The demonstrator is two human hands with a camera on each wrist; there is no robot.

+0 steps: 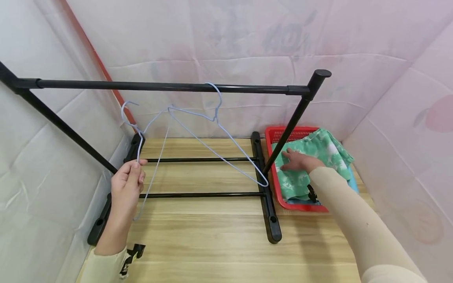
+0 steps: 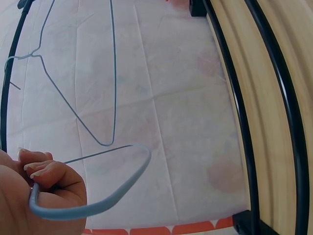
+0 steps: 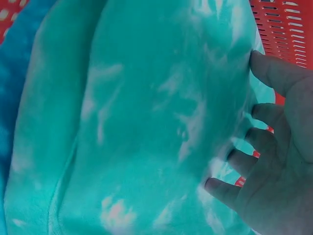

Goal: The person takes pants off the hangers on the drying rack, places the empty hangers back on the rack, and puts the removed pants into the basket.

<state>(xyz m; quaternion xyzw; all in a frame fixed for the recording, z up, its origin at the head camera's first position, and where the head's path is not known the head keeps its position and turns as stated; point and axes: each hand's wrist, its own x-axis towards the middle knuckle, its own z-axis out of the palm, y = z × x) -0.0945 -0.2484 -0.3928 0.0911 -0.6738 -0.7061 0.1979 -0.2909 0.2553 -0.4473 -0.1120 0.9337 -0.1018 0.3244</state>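
Note:
My left hand (image 1: pixel 127 181) grips a light blue hanger (image 1: pixel 139 145) by its wire, thumb against the fingers. Its hook is free, below and in front of the rail. In the left wrist view, one rounded end of this hanger (image 2: pixel 105 205) sticks out past the curled fingers. A second light blue hanger (image 1: pixel 233 141) hangs by its hook from the black rail (image 1: pixel 159 85). Over at the right, my right hand (image 1: pixel 299 160) touches a green-and-white cloth (image 1: pixel 325 147) in a red basket (image 1: pixel 274 167). Its fingers (image 3: pixel 264 113) are spread along the cloth's edge, not closed round it.
Blue cloth (image 1: pixel 353 182) shows under the green one. The black rack's right foot (image 1: pixel 271 220) stands beside the basket, and its slanted post (image 1: pixel 291 127) passes in front of it. Two lower bars (image 1: pixel 201 195) cross above the wooden surface (image 1: pixel 198 236). Pale sheets (image 1: pixel 247 35) enclose the space.

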